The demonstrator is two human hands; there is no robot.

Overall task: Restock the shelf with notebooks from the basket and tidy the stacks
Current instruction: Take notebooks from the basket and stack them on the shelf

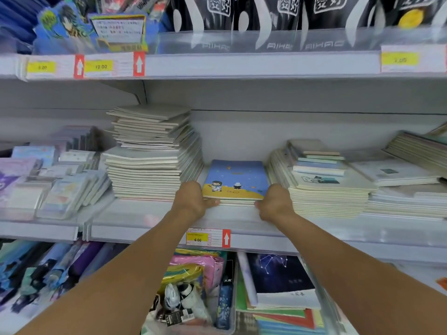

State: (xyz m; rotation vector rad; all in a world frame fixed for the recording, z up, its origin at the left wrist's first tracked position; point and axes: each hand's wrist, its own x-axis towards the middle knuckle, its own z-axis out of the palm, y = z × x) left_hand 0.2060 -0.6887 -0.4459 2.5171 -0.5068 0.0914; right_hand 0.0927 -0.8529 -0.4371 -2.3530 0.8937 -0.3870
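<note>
A low stack of notebooks with a blue and yellow cartoon cover lies on the middle shelf between two taller piles. My left hand grips its left front corner, thumb along the front edge. My right hand grips the right front corner the same way. A tall, uneven pile of pale notebooks stands to the left of it. A lower pile of pale notebooks with smaller books on top stands to the right. The basket is not in view.
Packaged stationery fills the shelf's left end and more notebook stacks the right end. A price tag reading 6.00 sits on the shelf rail. Below are pink pouches, a starry dark notebook and folders. Black packages hang on the top shelf.
</note>
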